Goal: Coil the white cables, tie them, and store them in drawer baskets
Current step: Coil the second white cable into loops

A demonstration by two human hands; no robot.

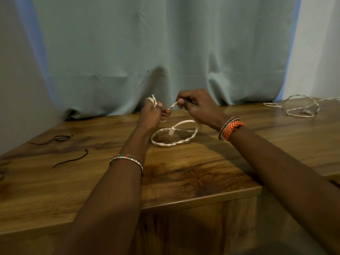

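A white cable (pixel 174 142) hangs in a loop from both hands, its lower curve resting on the wooden table (pixel 184 172). My left hand (pixel 152 115) grips a bunch of coils, some sticking up past the fingers. My right hand (pixel 196 105) pinches a short stretch of the same cable between thumb and finger, just right of the left hand. A connector end dangles inside the loop. A second white cable (pixel 301 109) lies loose on the table at the far right.
Two thin black ties (pixel 71 160) lie on the table at the left. A pale green curtain (pixel 165 52) hangs right behind the table. The table's front edge runs below my forearms.
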